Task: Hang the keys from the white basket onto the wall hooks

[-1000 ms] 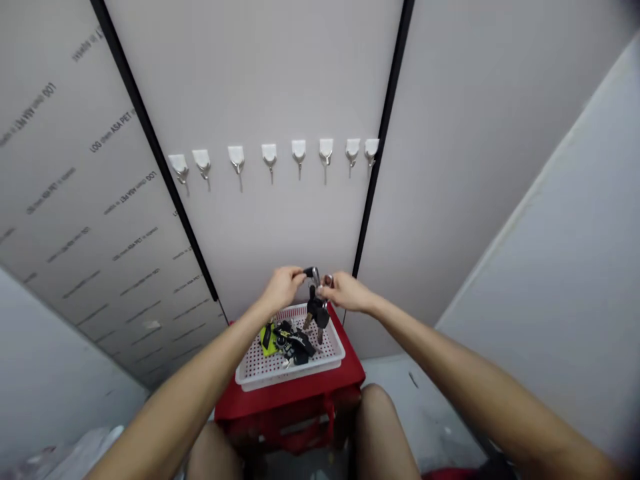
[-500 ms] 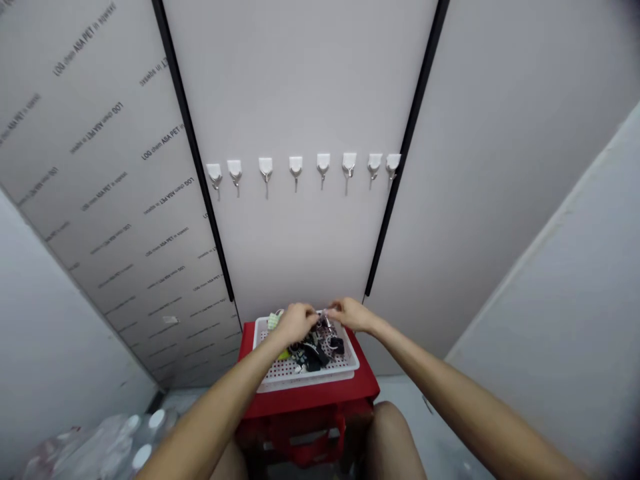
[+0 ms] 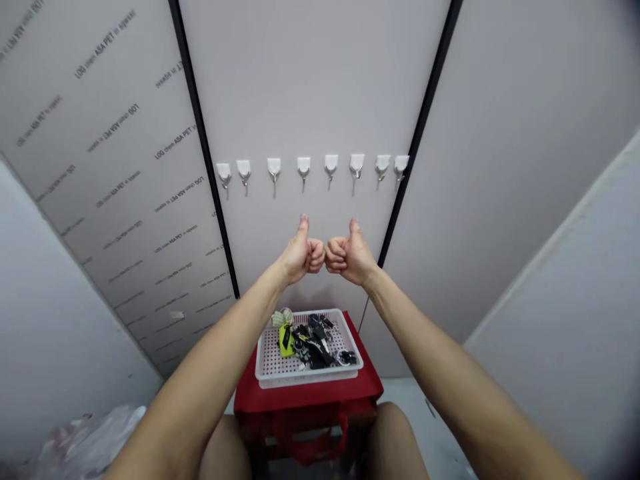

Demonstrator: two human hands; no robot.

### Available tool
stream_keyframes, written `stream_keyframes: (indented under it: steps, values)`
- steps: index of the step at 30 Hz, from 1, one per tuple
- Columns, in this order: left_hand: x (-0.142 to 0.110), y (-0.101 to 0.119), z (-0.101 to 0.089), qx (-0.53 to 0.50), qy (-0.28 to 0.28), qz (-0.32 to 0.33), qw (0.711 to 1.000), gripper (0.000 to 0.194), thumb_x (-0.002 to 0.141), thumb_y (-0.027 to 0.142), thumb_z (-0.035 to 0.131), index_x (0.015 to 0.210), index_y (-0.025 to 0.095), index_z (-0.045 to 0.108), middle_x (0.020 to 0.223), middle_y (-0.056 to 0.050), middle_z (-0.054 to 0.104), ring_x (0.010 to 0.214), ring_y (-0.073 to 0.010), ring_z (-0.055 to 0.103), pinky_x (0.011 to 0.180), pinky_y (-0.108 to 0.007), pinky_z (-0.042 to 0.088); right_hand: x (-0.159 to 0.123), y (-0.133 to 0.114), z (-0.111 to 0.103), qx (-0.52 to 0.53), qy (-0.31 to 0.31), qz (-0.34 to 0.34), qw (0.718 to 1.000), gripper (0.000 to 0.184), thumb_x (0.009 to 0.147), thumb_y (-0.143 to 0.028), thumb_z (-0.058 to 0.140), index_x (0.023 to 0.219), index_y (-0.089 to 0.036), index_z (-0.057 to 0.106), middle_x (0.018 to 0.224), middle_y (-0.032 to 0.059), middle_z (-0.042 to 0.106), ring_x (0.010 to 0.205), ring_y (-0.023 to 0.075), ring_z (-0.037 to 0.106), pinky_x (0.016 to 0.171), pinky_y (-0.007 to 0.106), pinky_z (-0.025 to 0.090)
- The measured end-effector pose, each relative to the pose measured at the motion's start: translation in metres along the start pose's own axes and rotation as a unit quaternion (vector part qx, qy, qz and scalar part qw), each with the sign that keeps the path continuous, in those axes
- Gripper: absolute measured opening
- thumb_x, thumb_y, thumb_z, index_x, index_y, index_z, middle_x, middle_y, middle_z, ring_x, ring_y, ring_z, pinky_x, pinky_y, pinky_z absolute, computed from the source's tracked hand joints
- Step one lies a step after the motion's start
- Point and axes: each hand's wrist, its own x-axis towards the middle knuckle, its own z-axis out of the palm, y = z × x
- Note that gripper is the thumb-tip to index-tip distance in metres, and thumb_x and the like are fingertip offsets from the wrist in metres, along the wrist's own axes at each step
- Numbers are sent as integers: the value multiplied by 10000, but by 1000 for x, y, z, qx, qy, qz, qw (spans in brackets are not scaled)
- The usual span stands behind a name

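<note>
Near the right corner of the near edge of a white perforated plastic tray point(image 3: 287, 379) lay a thin silver metal ring with a black piece point(image 3: 345, 358); it looked hard and smooth, so a pinch on its rim seemed the surest hold. The tangled heap of black-headed metal keys point(image 3: 317, 353) filled the tray's middle. They were probably light, stiff and not fragile, but could catch on one another; their broad heads offered the better grip. A flat lime-yellow tag point(image 3: 286, 340) lay at the heap's left side. At the far left corner was a pale green-and-white ornament point(image 3: 278, 319), perhaps soft to squeeze.

Raised above the tray, the left hand point(image 3: 303, 257) and the right hand point(image 3: 350, 255) had their fingers curled into fists, thumbs upward, knuckles touching or almost touching; nothing could be seen in them.

The tray stood on a low stand covered with red cloth point(image 3: 310, 397), which might wrinkle under a push. To the left lay a crumpled clear plastic bag point(image 3: 95, 440). Behind rose a smooth pale grey wall panel point(image 3: 320, 80), carrying a row of eight white hooks with metal prongs point(image 3: 303, 164).
</note>
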Motion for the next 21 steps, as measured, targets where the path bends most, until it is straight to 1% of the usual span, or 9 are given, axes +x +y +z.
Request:
stream_keyframes:
  steps: [5, 7, 9, 11, 12, 13, 15, 18, 21]
  values:
    - [-4, -18, -6, 34, 50, -38, 997, 600, 550, 659, -37, 350, 181, 266, 305, 11, 265, 337, -76, 356, 371, -227, 298, 4, 16, 7, -29, 14, 34, 999, 538, 592, -656, 13, 397, -180, 174, 300, -74, 174, 274, 29, 130, 309, 173, 145]
    - [-7, -35, -10, 40, 48, -41, 997, 613, 571, 647, -28, 350, 173, 293, 307, 9, 295, 329, -69, 357, 373, -220, 306, 6, 32, 10, -56, 18, 56, 997, 540, 595, -652, 13, 396, -179, 182, 299, -76, 173, 271, 28, 132, 306, 171, 145]
    - [-13, -60, -17, 68, 40, -41, 996, 604, 608, 629, 56, 368, 158, 348, 331, 8, 355, 334, -62, 368, 382, -212, 315, 4, 55, 12, -118, 27, 75, 990, 534, 615, -636, 70, 392, -174, 219, 300, -76, 199, 269, 26, 163, 308, 168, 159]
    - [-21, -89, -27, 139, 51, -47, 988, 520, 626, 577, 233, 421, 140, 423, 385, 7, 430, 370, -65, 402, 405, -204, 329, 0, 82, 11, -225, 30, 83, 970, 495, 625, -595, 223, 396, -161, 290, 310, -72, 252, 280, 25, 214, 316, 162, 174]
    - [-27, -104, -33, 182, 68, -51, 980, 447, 623, 527, 321, 461, 133, 458, 420, 6, 464, 402, -71, 425, 424, -202, 339, -3, 96, 9, -286, 29, 83, 954, 456, 616, -554, 312, 402, -152, 328, 319, -70, 280, 292, 25, 240, 322, 158, 181]
    - [-32, -119, -38, 223, 92, -56, 969, 374, 620, 468, 378, 503, 128, 486, 454, 3, 492, 438, -79, 446, 446, -203, 350, -6, 108, 7, -342, 26, 83, 936, 408, 605, -503, 380, 413, -143, 365, 330, -68, 307, 307, 26, 265, 329, 154, 189]
    - [-41, -144, -48, 276, 138, -65, 949, 246, 630, 347, 416, 617, 128, 527, 561, -9, 551, 531, -94, 487, 514, -208, 374, -9, 130, 2, -420, 23, 91, 903, 309, 605, -403, 434, 454, -134, 437, 352, -62, 357, 333, 30, 308, 344, 149, 210]
    - [-48, -167, -54, 325, 175, -77, 926, 212, 636, 230, 424, 791, 135, 533, 750, -40, 583, 681, -109, 512, 626, -212, 380, -5, 149, 0, -459, 42, 108, 881, 222, 644, -303, 401, 590, -136, 537, 414, -40, 458, 373, 48, 390, 381, 152, 269]
    - [-47, -176, -53, 370, 199, -91, 903, 282, 632, 192, 432, 899, 135, 505, 878, -68, 560, 764, -123, 506, 691, -221, 368, 8, 158, 7, -492, 65, 106, 862, 209, 643, -261, 406, 682, -147, 578, 507, -8, 544, 425, 69, 456, 438, 166, 320]
